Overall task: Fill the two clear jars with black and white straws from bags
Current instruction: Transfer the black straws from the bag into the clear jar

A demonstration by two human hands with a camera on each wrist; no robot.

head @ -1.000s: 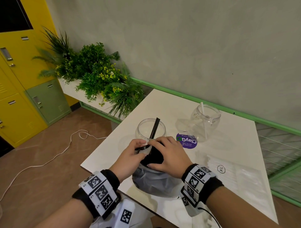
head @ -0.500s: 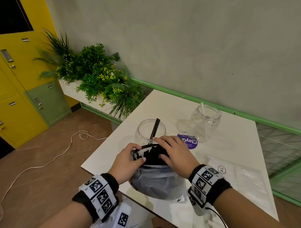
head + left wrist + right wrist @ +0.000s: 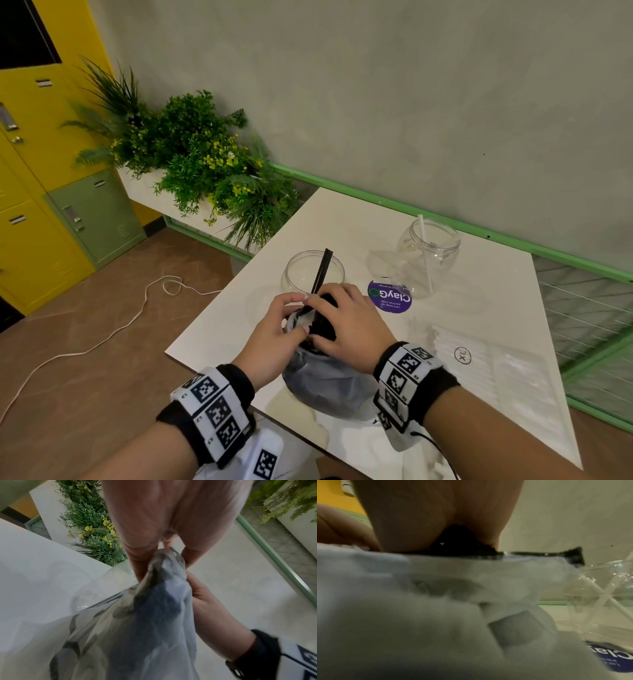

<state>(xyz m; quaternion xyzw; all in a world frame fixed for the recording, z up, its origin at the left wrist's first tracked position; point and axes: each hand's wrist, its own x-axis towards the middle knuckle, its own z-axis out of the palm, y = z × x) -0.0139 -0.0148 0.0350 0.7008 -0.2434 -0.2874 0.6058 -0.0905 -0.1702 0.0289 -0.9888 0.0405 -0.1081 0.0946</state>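
Head view shows our left hand point(image 3: 274, 329) pinching the bag point(image 3: 322, 383) mouth while right hand point(image 3: 346, 325) fingers grip black straws point(image 3: 320, 322); we should draw them out straight.

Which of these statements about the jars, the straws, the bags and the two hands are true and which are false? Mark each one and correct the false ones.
1. The nearer clear round jar holds black straws. True.
2. The farther clear round jar holds several black straws. False: it holds a white straw.
3. Both hands are at the mouth of the grey translucent plastic bag. True: left hand and right hand both work there.
4. The clear flat bag marked XL stands inside a jar. False: it lies flat on the white table.
5. A purple round sticker lies between the jars. True.
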